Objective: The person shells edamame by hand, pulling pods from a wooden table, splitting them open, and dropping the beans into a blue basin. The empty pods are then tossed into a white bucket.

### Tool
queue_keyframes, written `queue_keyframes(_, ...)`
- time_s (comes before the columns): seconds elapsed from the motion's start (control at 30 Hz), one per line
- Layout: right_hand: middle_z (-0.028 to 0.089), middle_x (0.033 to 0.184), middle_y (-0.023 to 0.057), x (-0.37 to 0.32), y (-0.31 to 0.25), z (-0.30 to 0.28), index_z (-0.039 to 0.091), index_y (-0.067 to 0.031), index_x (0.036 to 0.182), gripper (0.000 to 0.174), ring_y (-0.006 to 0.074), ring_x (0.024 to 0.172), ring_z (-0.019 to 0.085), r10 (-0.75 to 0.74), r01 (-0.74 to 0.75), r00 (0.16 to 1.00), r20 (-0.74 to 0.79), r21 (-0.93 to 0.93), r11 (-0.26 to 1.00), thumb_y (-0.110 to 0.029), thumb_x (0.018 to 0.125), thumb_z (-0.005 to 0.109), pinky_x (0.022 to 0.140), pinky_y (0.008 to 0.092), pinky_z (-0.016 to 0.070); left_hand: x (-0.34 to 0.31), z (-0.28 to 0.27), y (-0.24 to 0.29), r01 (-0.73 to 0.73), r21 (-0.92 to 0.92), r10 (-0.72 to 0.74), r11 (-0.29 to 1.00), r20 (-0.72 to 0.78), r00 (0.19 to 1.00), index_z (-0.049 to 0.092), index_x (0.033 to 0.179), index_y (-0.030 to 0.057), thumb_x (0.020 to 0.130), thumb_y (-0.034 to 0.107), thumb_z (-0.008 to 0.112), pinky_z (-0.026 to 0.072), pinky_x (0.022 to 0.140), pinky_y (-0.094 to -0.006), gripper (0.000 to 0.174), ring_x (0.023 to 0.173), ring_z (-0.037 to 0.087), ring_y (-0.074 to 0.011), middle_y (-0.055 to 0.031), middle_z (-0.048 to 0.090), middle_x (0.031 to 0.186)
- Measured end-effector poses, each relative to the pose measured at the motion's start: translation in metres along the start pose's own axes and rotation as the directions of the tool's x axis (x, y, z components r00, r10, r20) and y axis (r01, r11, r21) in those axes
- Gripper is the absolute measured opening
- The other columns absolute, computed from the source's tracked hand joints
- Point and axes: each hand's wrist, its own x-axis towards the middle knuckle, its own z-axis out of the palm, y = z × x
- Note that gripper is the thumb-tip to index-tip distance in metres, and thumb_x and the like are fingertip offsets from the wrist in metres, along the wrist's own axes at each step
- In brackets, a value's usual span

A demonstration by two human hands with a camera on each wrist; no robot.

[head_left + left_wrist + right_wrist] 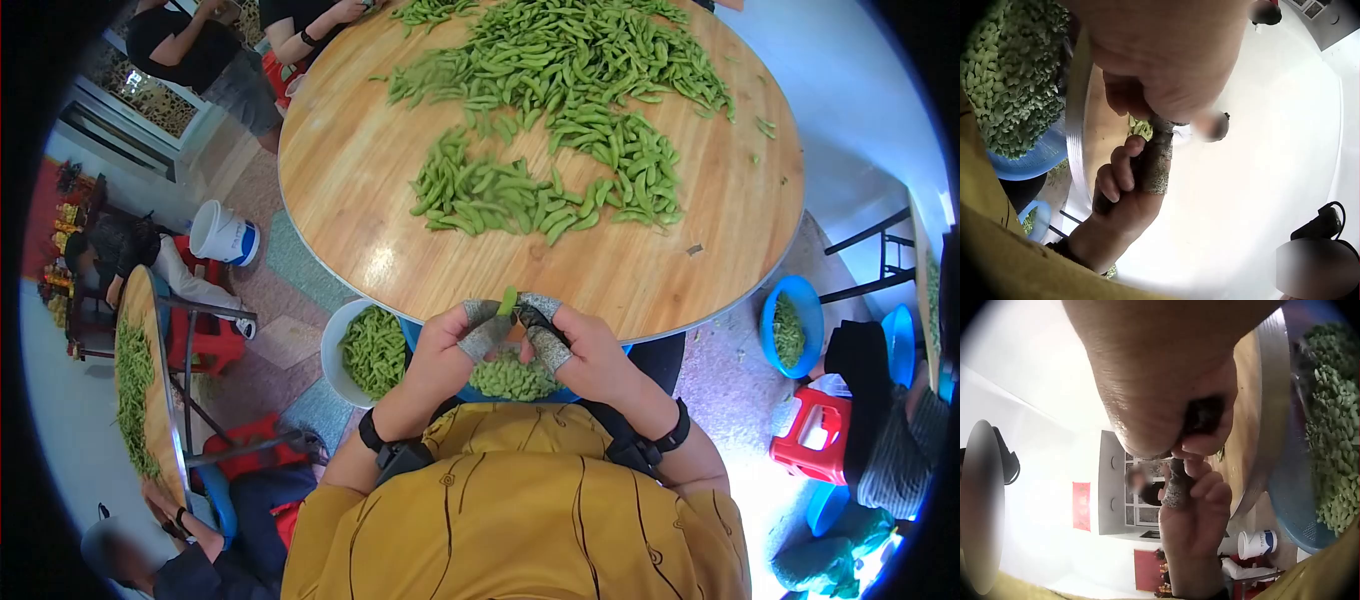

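Observation:
Both hands meet just above the near edge of the round wooden table [350,220], with grey coverings on some fingers. Between the fingertips of the left hand [445,345] and the right hand [590,355] is one green pod [508,300], pinched by both. Under the hands, a blue basket [1019,167] holds shelled green beans [512,378]. In the right wrist view the left hand [1194,525] has its fingers curled; the pod itself is hidden there.
A large heap of green pods [590,60] covers the table's far part, and a smaller pile [500,195] lies nearer. A white tub of pods [372,350] stands left of the basket. Other people sit or stand around, near red stools [815,435] and a side table [165,400].

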Motion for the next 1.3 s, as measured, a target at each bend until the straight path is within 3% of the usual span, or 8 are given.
queue_keyframes(0.17,0.058,0.082,-0.0003,0.004,-0.016,-0.007,0.048,-0.0068,0.129,0.04,0.0088,0.077,0.055,0.192,-0.228,0.973,0.127,0.394,0.891,0.0,0.089,0.045,0.07,0.0238,0.0464,0.001,-0.002,-0.003,-0.021,0.07,0.022,0.997,-0.02,1.0,0.063,0.102,-0.0004,0.087,0.008,0.061,0.0452,0.06,-0.0249,0.017,0.068,0.056,-0.0111,-0.0024,0.062,0.086)
queue_keyframes(0.37,0.055,0.083,-0.0011,0.018,-0.024,-0.013,0.048,-0.0052,0.127,0.037,0.0076,0.077,0.051,0.355,-0.406,0.912,0.206,0.319,0.856,-0.003,0.091,0.041,0.07,0.0227,0.0443,0.012,-0.004,0.002,-0.493,0.851,0.619,0.182,0.291,0.73,0.063,0.095,-0.0007,0.075,0.002,0.065,0.0473,0.056,-0.0339,0.02,0.067,0.06,-0.0316,-0.0174,0.059,0.082)
queue_keyframes(0.47,0.053,0.078,-0.003,0.023,-0.016,-0.007,0.05,-0.0091,0.124,0.033,0.006,0.065,0.047,0.306,-0.334,0.942,0.138,0.301,0.893,-0.007,0.093,0.041,0.057,0.0208,0.0404,0.013,-0.004,-0.003,-0.461,0.865,0.6,0.2,0.264,0.755,0.063,0.089,-0.0001,0.082,0.004,0.062,0.0463,0.059,-0.0318,0.008,0.064,0.058,-0.0251,-0.0116,0.06,0.078)
queue_keyframes(0.53,0.05,0.073,-0.0038,0.02,-0.011,-0.007,0.05,-0.015,0.126,0.033,0.003,0.049,0.036,0.378,-0.472,0.882,0.282,0.533,0.702,-0.011,0.093,0.045,0.042,0.0181,0.0264,0.008,-0.008,-0.005,0.077,-0.014,-0.077,0.997,-0.023,0.997,0.061,0.09,0.0005,0.082,0.004,0.064,0.0457,0.058,-0.0303,0.009,0.065,0.058,-0.0197,-0.0074,0.06,0.078)
queue_keyframes(0.63,0.049,0.072,-0.0041,0.014,-0.012,-0.007,0.051,-0.0146,0.125,0.032,0.0029,0.048,0.036,0.419,-0.54,0.838,0.35,0.65,0.535,-0.012,0.094,0.047,0.041,0.0177,0.0274,0.007,-0.016,-0.01,0.277,-0.522,-0.169,0.806,0.245,0.954,0.06,0.097,0.0015,0.082,0.011,0.071,0.0473,0.064,-0.0281,0.021,0.069,0.054,-0.0102,-0.0003,0.056,0.081)
queue_keyframes(0.9,0.051,0.073,-0.0035,0.008,-0.019,0.0,0.051,-0.0123,0.124,0.032,0.0027,0.048,0.038,0.331,-0.394,0.917,0.222,0.375,0.839,-0.01,0.092,0.047,0.042,0.0177,0.0315,0.007,-0.002,-0.008,-0.171,0.159,0.189,0.972,-0.105,0.976,0.055,0.109,0.0012,0.081,0.012,0.072,0.0512,0.068,-0.0253,0.035,0.073,0.061,-0.0105,-0.0021,0.061,0.081)
queue_keyframes(0.97,0.051,0.073,-0.0038,0.007,-0.018,0.001,0.052,-0.0118,0.124,0.032,0.0026,0.048,0.038,0.394,-0.476,0.878,0.27,0.413,0.777,-0.01,0.092,0.047,0.042,0.0178,0.0317,0.002,0.0,-0.002,-0.306,0.777,0.459,0.55,0.025,0.888,0.057,0.107,0.002,0.086,0.011,0.066,0.0508,0.063,-0.0231,0.025,0.066,0.06,-0.009,-0.0002,0.062,0.078)
queue_keyframes(1.3,0.058,0.077,-0.0009,0.007,-0.01,0.008,0.059,-0.0054,0.109,0.023,0.0078,0.063,0.052,0.389,-0.385,0.921,0.002,0.142,0.912,-0.013,0.087,0.058,0.059,0.0236,0.0442,-0.003,-0.01,-0.01,-0.053,0.182,0.052,0.982,0.013,0.999,0.054,0.116,0.0022,0.09,0.007,0.058,0.0472,0.061,-0.0224,0.027,0.072,0.063,-0.0107,-0.0084,0.068,0.086)
